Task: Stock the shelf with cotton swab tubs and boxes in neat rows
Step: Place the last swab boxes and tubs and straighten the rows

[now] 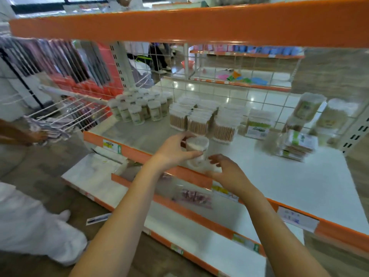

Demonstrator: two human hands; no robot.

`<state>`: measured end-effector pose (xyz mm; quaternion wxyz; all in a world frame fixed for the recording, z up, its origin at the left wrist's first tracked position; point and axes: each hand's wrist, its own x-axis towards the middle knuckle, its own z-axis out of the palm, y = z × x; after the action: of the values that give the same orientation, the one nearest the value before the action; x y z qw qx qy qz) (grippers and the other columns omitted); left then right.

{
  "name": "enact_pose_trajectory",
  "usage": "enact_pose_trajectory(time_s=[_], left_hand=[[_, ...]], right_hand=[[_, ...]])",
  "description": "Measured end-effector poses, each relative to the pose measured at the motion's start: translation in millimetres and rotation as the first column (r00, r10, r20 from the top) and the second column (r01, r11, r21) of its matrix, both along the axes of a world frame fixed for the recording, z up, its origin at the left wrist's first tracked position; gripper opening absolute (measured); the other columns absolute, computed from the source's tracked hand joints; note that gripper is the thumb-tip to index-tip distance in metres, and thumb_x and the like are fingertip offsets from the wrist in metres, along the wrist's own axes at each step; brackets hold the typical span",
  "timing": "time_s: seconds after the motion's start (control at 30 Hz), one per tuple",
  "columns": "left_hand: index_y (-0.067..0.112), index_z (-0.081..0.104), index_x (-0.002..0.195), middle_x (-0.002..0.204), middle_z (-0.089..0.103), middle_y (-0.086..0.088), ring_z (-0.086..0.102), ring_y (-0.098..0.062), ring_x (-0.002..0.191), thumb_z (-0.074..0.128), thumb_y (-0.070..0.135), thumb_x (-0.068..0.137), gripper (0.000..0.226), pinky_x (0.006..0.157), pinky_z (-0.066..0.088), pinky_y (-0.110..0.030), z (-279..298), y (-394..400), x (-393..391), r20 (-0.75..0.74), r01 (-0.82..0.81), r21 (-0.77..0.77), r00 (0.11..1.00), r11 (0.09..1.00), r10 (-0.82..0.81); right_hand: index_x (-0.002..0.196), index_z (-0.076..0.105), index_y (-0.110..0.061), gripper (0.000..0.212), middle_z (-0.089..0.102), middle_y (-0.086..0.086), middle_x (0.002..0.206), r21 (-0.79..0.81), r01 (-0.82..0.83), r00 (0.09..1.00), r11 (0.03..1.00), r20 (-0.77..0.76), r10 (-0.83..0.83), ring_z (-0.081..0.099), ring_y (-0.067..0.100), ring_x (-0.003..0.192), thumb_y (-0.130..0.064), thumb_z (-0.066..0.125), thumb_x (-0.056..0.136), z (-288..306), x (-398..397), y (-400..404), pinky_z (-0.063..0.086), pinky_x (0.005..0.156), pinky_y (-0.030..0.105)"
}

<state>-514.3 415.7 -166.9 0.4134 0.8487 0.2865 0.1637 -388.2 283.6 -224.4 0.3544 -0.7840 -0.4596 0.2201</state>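
Head view looks down on a white shelf [279, 176] with an orange front lip [199, 177] carrying price labels, under an orange upper beam [179, 25] and backed by a white wire grid [239, 92]. Wide bare shelf surface lies open to the right of the hands and toward the front edge; the stock sits at the back. Back left stands a cluster of small white-capped bottles [139, 108]; just beside them, to the right, rows of clear cotton swab tubs [197, 120]; further right a labelled cotton swab box [257, 124], a stack of flat packs [297, 146] and two tall round tubs [307, 108], blurred. The left hand [175, 150] grips a round cotton swab tub [196, 150] from its left side, thumb along the front and fingers curled behind, the tub upright near the shelf's front edge, just ahead of the tub rows. The right hand [225, 170] hovers just right of and below that tub, over the orange lip, fingers loosely bent and spread, holding nothing; whether its fingertips touch the tub cannot be told through the blur. Lower shelves [179, 226] show below, one holding a blurred clear packet [195, 196].
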Motion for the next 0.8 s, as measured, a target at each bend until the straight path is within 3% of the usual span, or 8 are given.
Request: enact_pose_trajectory(time_s=[0.1,0.27,0.47,0.8], left_hand=[[0.025,0.052,0.121,0.110,0.057,0.009,0.054,-0.008,0.099,0.076,0.033,0.077,0.051,0.080,0.042,-0.021,-5,9,-4,-0.020,-0.040,0.004,0.999,0.999,0.040],[0.020,0.049,0.130,0.114,0.055,0.008,0.053,-0.010,0.104,0.074,0.036,0.078,0.060,0.086,0.043,-0.024,-8,28,-11,-0.052,-0.095,0.027,0.994,0.995,0.097],[0.020,0.052,0.124,0.109,0.055,0.009,0.055,-0.010,0.103,0.073,0.033,0.079,0.051,0.084,0.043,-0.023,-15,64,-22,-0.042,-0.088,0.021,0.995,0.996,0.089],[0.023,0.054,0.119,0.113,0.060,0.005,0.059,-0.011,0.103,0.075,0.036,0.077,0.049,0.093,0.049,-0.032,-24,161,-36,-0.078,-0.016,0.031,0.997,0.999,0.018]], right_hand=[[0.126,0.053,-0.020,0.044,0.056,-0.001,0.124,-0.043,0.011,0.997,0.999,0.074,-0.008,0.052,0.015,0.112,-0.037,0.063,0.086,-6,2,5,0.041,0.092,0.026],[0.128,0.050,-0.022,0.038,0.048,-0.002,0.132,-0.156,-0.045,0.977,0.987,0.198,0.076,0.040,0.018,0.125,-0.035,0.050,0.092,-5,1,22,0.034,0.101,0.030],[0.128,0.050,-0.024,0.037,0.046,-0.002,0.132,-0.210,-0.075,0.971,0.975,0.207,0.119,0.037,0.016,0.126,-0.035,0.048,0.093,-3,-4,57,0.034,0.099,0.029],[0.127,0.051,-0.020,0.035,0.050,-0.001,0.130,-0.202,-0.047,0.969,0.978,0.227,0.094,0.043,0.016,0.124,-0.033,0.052,0.094,8,-28,139,0.036,0.102,0.030]])
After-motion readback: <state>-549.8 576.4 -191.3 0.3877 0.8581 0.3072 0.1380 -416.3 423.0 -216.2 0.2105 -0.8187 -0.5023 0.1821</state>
